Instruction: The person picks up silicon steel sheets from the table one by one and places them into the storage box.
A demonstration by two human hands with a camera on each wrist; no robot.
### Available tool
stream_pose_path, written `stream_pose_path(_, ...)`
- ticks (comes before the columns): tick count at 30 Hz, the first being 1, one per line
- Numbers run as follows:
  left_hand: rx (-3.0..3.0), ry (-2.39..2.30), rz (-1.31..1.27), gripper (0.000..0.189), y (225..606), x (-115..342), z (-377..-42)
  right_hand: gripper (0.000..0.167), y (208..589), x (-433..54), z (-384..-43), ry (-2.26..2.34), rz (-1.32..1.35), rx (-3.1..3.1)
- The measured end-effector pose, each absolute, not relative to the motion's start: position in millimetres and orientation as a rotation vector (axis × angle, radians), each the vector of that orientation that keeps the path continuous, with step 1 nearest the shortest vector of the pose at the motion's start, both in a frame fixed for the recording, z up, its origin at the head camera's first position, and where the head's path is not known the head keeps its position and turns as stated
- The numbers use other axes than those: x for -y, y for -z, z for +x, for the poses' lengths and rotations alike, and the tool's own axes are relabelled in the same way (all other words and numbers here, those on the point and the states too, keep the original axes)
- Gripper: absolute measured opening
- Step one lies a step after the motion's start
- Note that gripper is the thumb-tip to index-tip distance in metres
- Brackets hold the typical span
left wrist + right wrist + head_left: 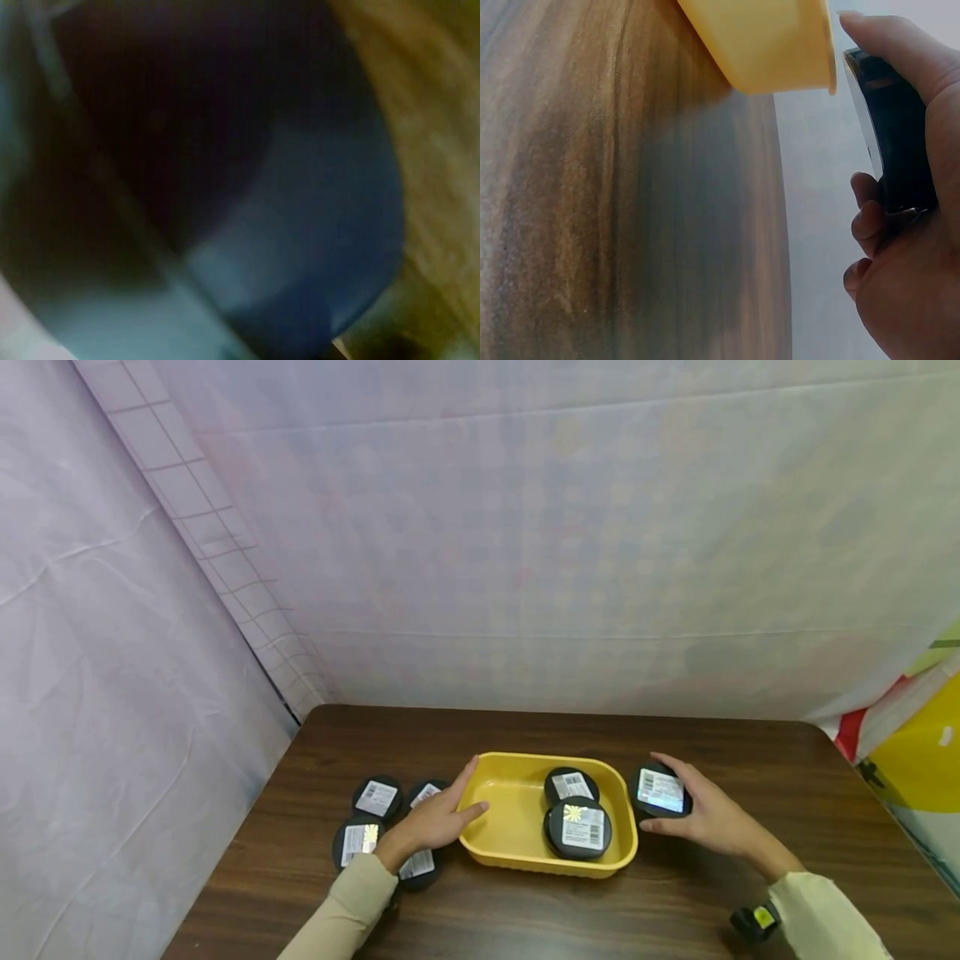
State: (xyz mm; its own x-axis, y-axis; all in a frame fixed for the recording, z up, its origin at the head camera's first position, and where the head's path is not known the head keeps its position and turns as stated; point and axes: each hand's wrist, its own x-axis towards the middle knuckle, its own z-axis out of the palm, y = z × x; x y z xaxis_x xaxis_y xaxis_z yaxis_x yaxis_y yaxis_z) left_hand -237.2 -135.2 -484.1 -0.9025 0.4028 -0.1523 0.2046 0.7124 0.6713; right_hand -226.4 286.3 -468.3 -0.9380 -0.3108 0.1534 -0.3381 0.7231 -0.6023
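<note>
A yellow plastic tray (501, 860) stands on the table with several round black containers in its right half, the front one (577, 828) overlapping another (572, 785). My right hand (705, 810) grips a further round black container (662, 790) with a white label, held up just right of the tray. In the right wrist view, the thumb and fingers of this hand (922, 225) curl round the container (900, 135). My left hand (431, 818) rests at the tray's left rim, fingers extended. Dark blurred surfaces fill the left wrist view.
Several more black containers with white labels (377, 798) lie left of the tray, some partly under my left forearm. The brown wooden table (705, 739) ends at a pale curtain (525, 568). A wrist camera (754, 922) hangs by my right sleeve.
</note>
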Motion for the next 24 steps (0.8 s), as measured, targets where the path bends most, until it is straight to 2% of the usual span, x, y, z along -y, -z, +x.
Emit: stream_pose_path(24, -2.649, -0.968, 0.464, 0.074, 484.7, 135.2, -236.9, 0.104, 462.1, -282.0, -228.1, -1.046, 0.515, 2.867)
